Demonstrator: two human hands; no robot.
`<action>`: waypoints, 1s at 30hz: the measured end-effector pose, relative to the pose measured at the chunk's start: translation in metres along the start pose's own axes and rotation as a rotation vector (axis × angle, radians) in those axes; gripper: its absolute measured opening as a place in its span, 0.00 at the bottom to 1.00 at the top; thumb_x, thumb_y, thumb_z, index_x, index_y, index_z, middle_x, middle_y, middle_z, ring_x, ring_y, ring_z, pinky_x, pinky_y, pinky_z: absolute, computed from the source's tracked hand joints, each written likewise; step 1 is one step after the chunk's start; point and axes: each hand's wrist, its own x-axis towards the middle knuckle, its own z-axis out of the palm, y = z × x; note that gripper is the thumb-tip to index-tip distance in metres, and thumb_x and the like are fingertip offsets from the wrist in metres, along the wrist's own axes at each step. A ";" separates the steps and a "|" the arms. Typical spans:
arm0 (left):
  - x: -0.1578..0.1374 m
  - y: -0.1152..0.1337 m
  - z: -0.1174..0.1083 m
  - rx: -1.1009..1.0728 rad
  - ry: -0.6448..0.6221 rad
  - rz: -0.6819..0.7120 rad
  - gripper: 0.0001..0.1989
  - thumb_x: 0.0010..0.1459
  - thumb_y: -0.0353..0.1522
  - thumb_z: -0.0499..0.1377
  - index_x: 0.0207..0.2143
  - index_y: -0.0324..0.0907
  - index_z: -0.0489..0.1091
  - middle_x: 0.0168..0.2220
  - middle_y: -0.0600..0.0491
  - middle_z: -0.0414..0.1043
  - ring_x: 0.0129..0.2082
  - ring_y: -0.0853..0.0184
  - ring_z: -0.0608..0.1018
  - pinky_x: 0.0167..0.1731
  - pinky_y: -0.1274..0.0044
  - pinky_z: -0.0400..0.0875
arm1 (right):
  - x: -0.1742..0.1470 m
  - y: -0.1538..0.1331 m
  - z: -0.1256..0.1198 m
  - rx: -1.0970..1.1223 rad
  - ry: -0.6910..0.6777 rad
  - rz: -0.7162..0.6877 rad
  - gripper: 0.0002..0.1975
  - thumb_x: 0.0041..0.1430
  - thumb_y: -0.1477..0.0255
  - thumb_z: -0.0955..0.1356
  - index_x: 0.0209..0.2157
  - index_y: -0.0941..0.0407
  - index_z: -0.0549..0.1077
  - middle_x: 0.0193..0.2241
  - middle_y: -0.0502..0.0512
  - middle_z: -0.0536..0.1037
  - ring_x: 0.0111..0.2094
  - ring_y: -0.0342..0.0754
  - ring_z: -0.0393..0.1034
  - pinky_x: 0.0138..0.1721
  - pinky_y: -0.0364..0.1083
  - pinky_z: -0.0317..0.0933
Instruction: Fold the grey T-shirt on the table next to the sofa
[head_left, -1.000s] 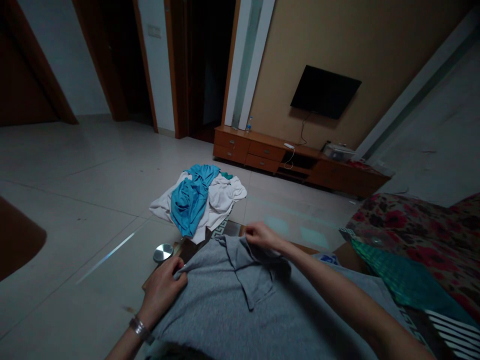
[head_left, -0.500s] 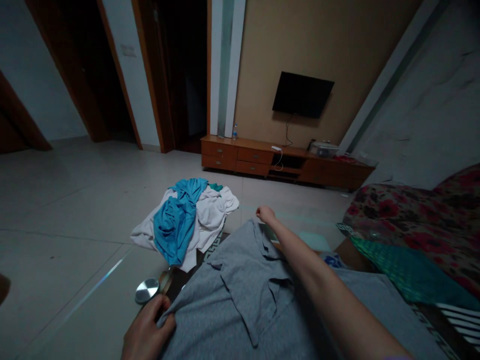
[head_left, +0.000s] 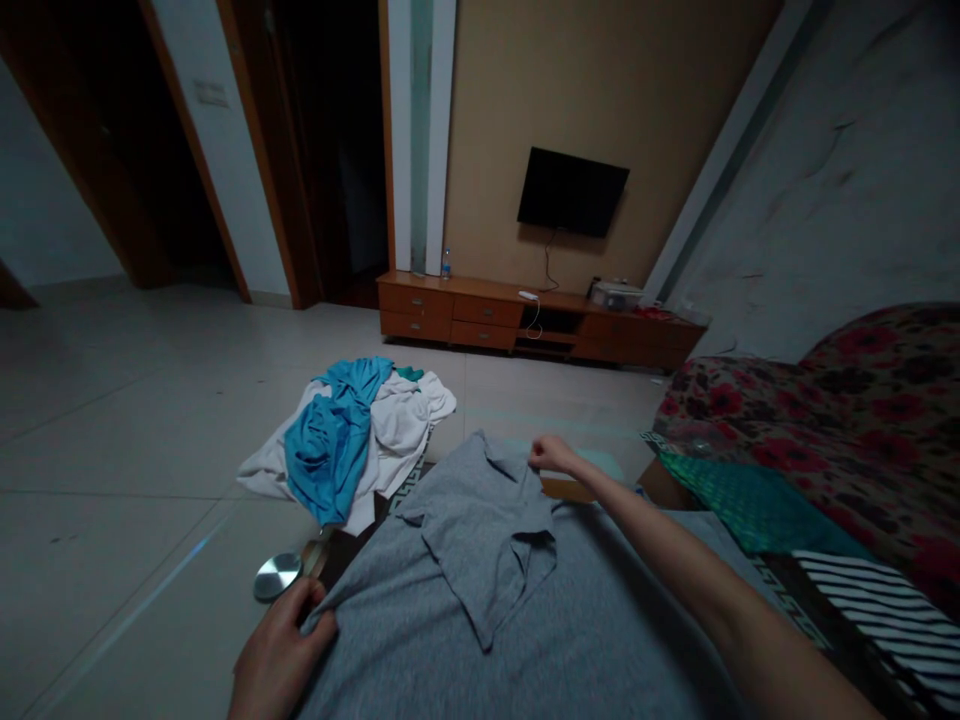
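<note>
A grey shirt (head_left: 517,610) is spread over a low table in front of me, with part of it folded back in loose creases on top. My left hand (head_left: 289,640) pinches its left edge between thumb and fingers. At the far side my right hand (head_left: 553,454) is closed on the upper right corner of the folded-back part, pulling it taut to the right. Beside my left hand a round shiny metal lid or disc (head_left: 277,576) shows. Beyond it lies a pile of clothes, with a blue garment (head_left: 326,450) over a white one (head_left: 397,415).
At right, a green cloth (head_left: 750,495) and a black-and-white striped cloth (head_left: 877,595) lie near the flowered sofa (head_left: 810,430). A wooden TV cabinet (head_left: 487,312) stands against the far wall under a television (head_left: 574,192). Pale tiled floor (head_left: 150,420) stretches left.
My right hand has moved right and slightly nearer, drawing the shirt's corner out with it. The left hand keeps its hold on the edge. The view has turned slightly right.
</note>
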 end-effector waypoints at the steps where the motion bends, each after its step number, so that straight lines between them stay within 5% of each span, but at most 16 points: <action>1: 0.000 0.000 0.000 0.003 0.001 0.004 0.07 0.52 0.37 0.50 0.32 0.44 0.61 0.31 0.57 0.70 0.31 0.65 0.73 0.30 0.79 0.61 | 0.001 0.005 -0.007 -0.002 0.005 0.025 0.11 0.58 0.66 0.67 0.38 0.60 0.74 0.40 0.56 0.74 0.39 0.47 0.69 0.40 0.46 0.64; 7: -0.003 -0.001 0.000 0.009 0.035 0.014 0.06 0.52 0.36 0.51 0.32 0.44 0.62 0.31 0.56 0.71 0.31 0.66 0.73 0.29 0.80 0.61 | -0.019 0.001 -0.021 0.003 0.056 0.081 0.09 0.61 0.73 0.64 0.38 0.61 0.74 0.40 0.61 0.75 0.42 0.48 0.69 0.43 0.46 0.60; 9: -0.004 -0.001 -0.001 0.002 0.047 0.023 0.06 0.51 0.35 0.51 0.31 0.44 0.62 0.31 0.57 0.71 0.31 0.66 0.73 0.29 0.80 0.61 | -0.044 -0.021 -0.011 0.089 0.021 -0.100 0.08 0.61 0.74 0.63 0.37 0.59 0.74 0.38 0.58 0.75 0.41 0.46 0.68 0.43 0.43 0.58; 11: -0.005 0.000 -0.001 -0.006 0.042 0.020 0.06 0.51 0.35 0.51 0.31 0.44 0.62 0.31 0.57 0.71 0.31 0.66 0.73 0.29 0.80 0.60 | -0.080 -0.049 0.006 0.250 -0.083 -0.428 0.08 0.60 0.68 0.65 0.38 0.57 0.73 0.37 0.54 0.75 0.39 0.45 0.67 0.41 0.42 0.59; 13: -0.007 0.001 -0.002 -0.012 0.033 0.015 0.06 0.52 0.36 0.51 0.31 0.44 0.62 0.30 0.57 0.70 0.30 0.67 0.72 0.29 0.80 0.60 | -0.119 -0.078 0.026 0.354 -0.165 -0.674 0.18 0.55 0.58 0.69 0.42 0.56 0.70 0.39 0.55 0.73 0.40 0.47 0.66 0.41 0.44 0.59; 15: -0.008 0.001 -0.003 -0.016 0.031 0.015 0.05 0.51 0.35 0.51 0.31 0.44 0.62 0.30 0.57 0.70 0.30 0.67 0.72 0.29 0.80 0.59 | -0.152 -0.100 0.046 0.309 -0.142 -0.700 0.25 0.49 0.55 0.71 0.44 0.56 0.68 0.44 0.59 0.70 0.43 0.51 0.64 0.44 0.47 0.58; 18: -0.009 0.001 -0.003 -0.021 0.040 0.027 0.05 0.51 0.34 0.51 0.30 0.44 0.62 0.30 0.57 0.70 0.30 0.67 0.72 0.29 0.80 0.59 | -0.167 -0.111 0.063 0.211 -0.069 -0.605 0.12 0.52 0.68 0.69 0.39 0.57 0.69 0.42 0.59 0.71 0.42 0.51 0.63 0.43 0.47 0.57; 21: -0.008 0.001 -0.003 -0.037 0.057 0.048 0.04 0.51 0.34 0.50 0.29 0.44 0.61 0.30 0.57 0.70 0.31 0.67 0.72 0.30 0.80 0.60 | -0.136 -0.100 0.050 0.321 0.002 -0.474 0.09 0.50 0.78 0.64 0.35 0.57 0.70 0.34 0.54 0.73 0.36 0.47 0.65 0.38 0.44 0.57; 25: -0.007 0.000 -0.002 -0.035 0.047 0.032 0.05 0.51 0.34 0.50 0.30 0.44 0.62 0.30 0.57 0.70 0.31 0.67 0.72 0.30 0.80 0.60 | -0.047 -0.076 0.011 0.578 0.181 -0.231 0.12 0.49 0.80 0.60 0.35 0.57 0.72 0.32 0.52 0.75 0.35 0.45 0.67 0.38 0.42 0.57; 30: -0.005 -0.003 -0.001 -0.039 0.049 0.035 0.05 0.51 0.35 0.50 0.29 0.44 0.62 0.29 0.58 0.71 0.30 0.67 0.73 0.30 0.80 0.61 | 0.057 -0.053 0.002 0.743 -0.052 -0.020 0.11 0.52 0.77 0.61 0.35 0.60 0.73 0.29 0.52 0.75 0.29 0.43 0.67 0.30 0.39 0.60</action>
